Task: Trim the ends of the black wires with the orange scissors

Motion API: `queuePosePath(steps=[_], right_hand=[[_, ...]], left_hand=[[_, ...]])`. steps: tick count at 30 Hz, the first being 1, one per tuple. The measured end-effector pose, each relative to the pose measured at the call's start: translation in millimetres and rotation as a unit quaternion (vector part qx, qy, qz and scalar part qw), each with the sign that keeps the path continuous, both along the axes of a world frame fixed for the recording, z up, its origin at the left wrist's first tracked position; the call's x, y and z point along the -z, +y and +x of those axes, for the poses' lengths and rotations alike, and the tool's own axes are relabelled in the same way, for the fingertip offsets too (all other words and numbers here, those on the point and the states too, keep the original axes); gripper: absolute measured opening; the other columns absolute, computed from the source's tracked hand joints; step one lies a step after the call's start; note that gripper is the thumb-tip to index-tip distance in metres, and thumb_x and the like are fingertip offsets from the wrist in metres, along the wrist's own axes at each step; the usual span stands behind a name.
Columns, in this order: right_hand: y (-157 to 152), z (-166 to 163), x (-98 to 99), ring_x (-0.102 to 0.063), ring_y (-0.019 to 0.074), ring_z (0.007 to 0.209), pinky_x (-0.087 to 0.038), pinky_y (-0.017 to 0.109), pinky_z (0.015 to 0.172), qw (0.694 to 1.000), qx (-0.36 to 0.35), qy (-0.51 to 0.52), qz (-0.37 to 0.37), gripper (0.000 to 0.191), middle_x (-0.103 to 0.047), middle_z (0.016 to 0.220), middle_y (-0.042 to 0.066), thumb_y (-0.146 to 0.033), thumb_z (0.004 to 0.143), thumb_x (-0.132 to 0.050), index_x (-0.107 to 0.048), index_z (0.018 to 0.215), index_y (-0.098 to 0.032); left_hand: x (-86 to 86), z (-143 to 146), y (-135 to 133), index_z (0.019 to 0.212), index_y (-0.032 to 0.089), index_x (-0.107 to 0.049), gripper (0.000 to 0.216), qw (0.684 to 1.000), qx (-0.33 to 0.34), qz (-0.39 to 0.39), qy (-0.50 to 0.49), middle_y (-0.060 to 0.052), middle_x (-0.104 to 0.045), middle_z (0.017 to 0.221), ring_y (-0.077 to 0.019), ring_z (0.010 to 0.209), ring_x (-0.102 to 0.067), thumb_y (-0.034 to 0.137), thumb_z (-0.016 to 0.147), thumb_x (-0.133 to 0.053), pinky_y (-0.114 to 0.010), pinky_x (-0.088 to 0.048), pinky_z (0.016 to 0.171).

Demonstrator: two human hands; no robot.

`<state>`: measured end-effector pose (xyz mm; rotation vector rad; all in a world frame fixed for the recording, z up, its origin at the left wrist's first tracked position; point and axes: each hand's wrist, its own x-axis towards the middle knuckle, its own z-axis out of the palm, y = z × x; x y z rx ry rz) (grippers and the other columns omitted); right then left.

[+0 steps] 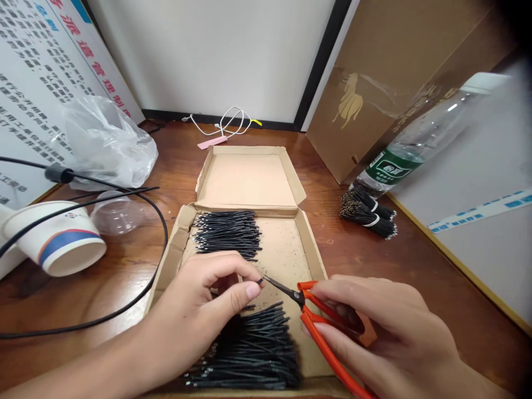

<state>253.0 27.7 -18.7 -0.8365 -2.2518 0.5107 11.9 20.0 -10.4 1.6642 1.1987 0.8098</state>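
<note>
Left hand (208, 299) pinches wire (258, 281) | right hand (382, 327) grips snips (320, 321) (orange); blades at wire

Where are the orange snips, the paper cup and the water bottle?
orange snips (311, 322), head view, on the orange handle near the pivot.
paper cup (62, 246), head view, on its striped side.
water bottle (394, 166), head view, on the green label.

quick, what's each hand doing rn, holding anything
Left hand: closed, pinching a black wire at the fingertips.
Right hand: closed, gripping the scissors by the orange handles.
</note>
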Motion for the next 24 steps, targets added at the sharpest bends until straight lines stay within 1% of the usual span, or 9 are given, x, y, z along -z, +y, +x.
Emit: queuePosePath(steps=[2,6,10,13,17,20,24], right_hand=[[-1.1,0.1,-0.8,-0.049,0.0107,0.046,-0.038,0.024,0.043,1.0,-0.001,-0.005,0.007,0.018,-0.061,0.061,-0.004,-0.011,0.089,-0.058,-0.062,0.103,-0.021],[-1.1,1.0,-1.4,-0.052,0.0099,0.048,-0.039,0.023,0.045,1.0,-0.007,-0.013,0.009,0.012,-0.064,0.064,-0.002,-0.012,0.091,-0.057,-0.062,0.1,-0.018],[-0.9,2.0,-2.4,-0.052,0.0101,0.047,-0.038,0.024,0.045,1.0,-0.008,-0.021,0.012,0.01,-0.064,0.062,-0.002,-0.014,0.091,-0.056,-0.063,0.097,-0.017],[-0.6,2.2,-4.0,-0.054,0.0101,0.048,-0.038,0.024,0.045,1.0,-0.008,-0.027,0.012,0.01,-0.066,0.064,-0.001,-0.014,0.092,-0.055,-0.064,0.094,-0.017],[0.0,1.1,-3.4,-0.048,0.0098,0.046,-0.035,0.024,0.044,0.999,-0.009,-0.041,-0.002,0.009,-0.06,0.058,-0.003,-0.016,0.093,-0.056,-0.064,0.091,-0.018],[-0.5,-0.4,-0.6,-0.05,0.0099,0.047,-0.035,0.025,0.045,1.0,-0.001,-0.026,0.0,0.013,-0.062,0.059,-0.003,-0.015,0.095,-0.054,-0.065,0.09,-0.018],[-2.2,-0.7,0.9,-0.052,0.0098,0.047,-0.036,0.025,0.046,1.0,0.008,-0.015,0.004,0.012,-0.065,0.062,-0.002,-0.012,0.091,-0.054,-0.065,0.093,-0.017]], left_hand=[[-2.6,1.2,-0.4,0.077,0.018,-0.068,0.018,1.0,0.0,-0.012,0.003,0.002,-0.063,0.069,-0.0121,0.062,-0.054,0.02,0.092,-0.058,-0.022,-0.042,0.057],[-5.8,2.7,-0.6,0.076,0.017,-0.068,0.018,1.0,-0.006,-0.022,0.01,0.003,-0.061,0.067,-0.0116,0.061,-0.053,0.02,0.091,-0.059,-0.021,-0.041,0.056],[-5.2,2.6,-0.2,0.076,0.017,-0.068,0.017,1.0,-0.005,-0.003,0.013,0.002,-0.064,0.069,-0.0124,0.064,-0.057,0.019,0.091,-0.06,-0.021,-0.043,0.059],[-4.5,2.2,0.3,0.075,0.017,-0.068,0.017,1.0,-0.008,0.001,0.022,0.002,-0.064,0.068,-0.013,0.063,-0.058,0.02,0.09,-0.06,-0.021,-0.043,0.059],[-4.4,1.5,-0.6,0.075,0.017,-0.07,0.017,0.999,-0.017,0.008,0.033,0.002,-0.064,0.067,-0.0129,0.061,-0.057,0.021,0.09,-0.062,-0.022,-0.042,0.058],[-4.5,0.3,-2.2,0.077,0.018,-0.071,0.017,0.999,-0.017,0.007,0.032,0.002,-0.064,0.07,-0.0122,0.063,-0.057,0.022,0.091,-0.062,-0.022,-0.042,0.059],[-4.2,-1.0,-2.9,0.08,0.021,-0.073,0.014,1.0,-0.021,0.006,0.017,0.003,-0.064,0.073,-0.0103,0.063,-0.056,0.019,0.091,-0.064,-0.021,-0.041,0.059]])
